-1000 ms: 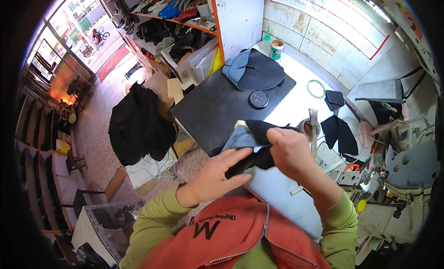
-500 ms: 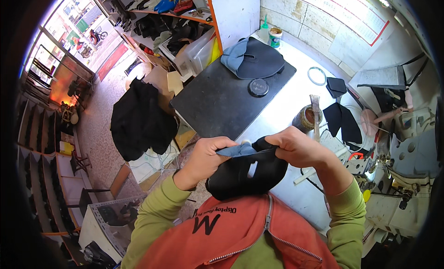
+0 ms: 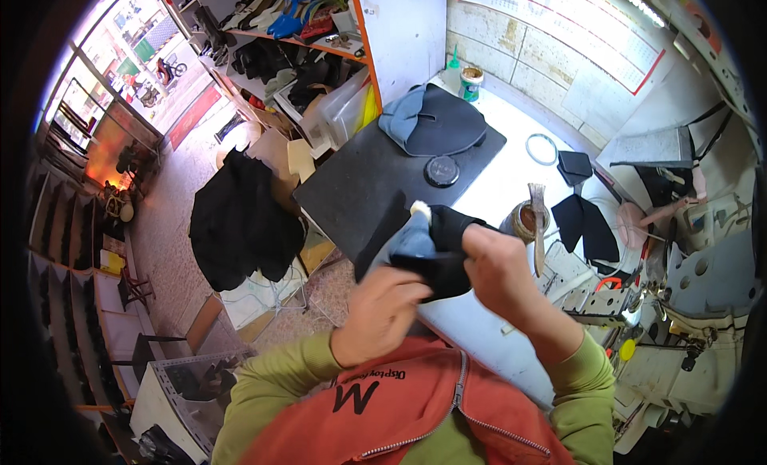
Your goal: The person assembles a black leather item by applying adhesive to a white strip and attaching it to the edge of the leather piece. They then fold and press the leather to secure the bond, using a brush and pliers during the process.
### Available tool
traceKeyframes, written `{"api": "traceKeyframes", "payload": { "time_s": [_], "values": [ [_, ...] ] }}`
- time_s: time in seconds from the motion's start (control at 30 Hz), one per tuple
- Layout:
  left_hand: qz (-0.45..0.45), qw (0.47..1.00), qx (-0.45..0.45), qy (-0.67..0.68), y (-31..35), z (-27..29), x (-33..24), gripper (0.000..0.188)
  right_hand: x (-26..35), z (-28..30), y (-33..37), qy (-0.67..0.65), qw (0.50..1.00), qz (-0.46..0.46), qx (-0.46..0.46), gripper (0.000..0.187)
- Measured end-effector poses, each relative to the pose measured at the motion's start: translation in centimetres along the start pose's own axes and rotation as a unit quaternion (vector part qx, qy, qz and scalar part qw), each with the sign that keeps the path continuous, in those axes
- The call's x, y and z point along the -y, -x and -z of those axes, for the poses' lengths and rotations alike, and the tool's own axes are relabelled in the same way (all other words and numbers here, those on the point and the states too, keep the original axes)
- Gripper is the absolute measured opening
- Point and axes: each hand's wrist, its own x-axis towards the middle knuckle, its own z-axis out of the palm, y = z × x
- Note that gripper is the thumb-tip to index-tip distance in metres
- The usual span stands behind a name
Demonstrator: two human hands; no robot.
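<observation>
I see a black and blue piece [image 3: 419, 243] held up in front of the person's red vest, over the near edge of the table [image 3: 487, 329]. The right hand [image 3: 502, 265] has its fingers curled tight on the black side, probably so the floppy stuff won't slip. The left hand [image 3: 383, 309] is blurry, with bent fingers by the lower left edge; I can't tell if they pinch it or only touch it. The blue side is turned up, maybe so it is easy to see. A similar flap [image 3: 451, 125] lies at the far end of the dark mat [image 3: 343, 197], out of the way, with a round black lid [image 3: 442, 171] just beside it. A brush [image 3: 538, 237] rests across an open jar [image 3: 518, 220], perhaps to save the table from drips.
</observation>
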Motion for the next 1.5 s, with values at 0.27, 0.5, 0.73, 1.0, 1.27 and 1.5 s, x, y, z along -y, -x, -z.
{"api": "traceKeyframes", "payload": {
  "time_s": [0.27,0.5,0.73,1.0,1.27,1.5],
  "values": [
    [0.340,0.635,-0.152,0.677,0.9,-4.2,1.1,0.035,3.0,-6.6,0.4,0.184,0.967,0.150,-0.092,0.030],
    [0.388,0.624,-0.226,0.639,1.0,-3.6,4.1,0.021,3.0,-7.6,1.6,0.203,0.964,0.171,-0.015,0.036],
    [0.370,0.687,-0.246,0.575,0.3,-2.8,3.2,0.034,0.8,-2.4,1.3,0.089,0.958,0.196,-0.187,0.029],
    [0.343,0.705,-0.185,0.592,0.7,-1.7,3.7,0.037,-1.8,0.4,-1.7,-0.206,0.973,0.097,0.031,0.028],
    [0.332,0.728,-0.105,0.590,0.3,0.4,3.8,0.035,-1.8,1.2,-3.9,-0.370,0.887,-0.015,0.277,0.019],
    [0.361,0.743,-0.174,0.537,-0.7,0.8,4.3,0.029,-1.7,1.6,-4.6,-0.300,0.917,0.122,0.232,0.010]
  ]
}}
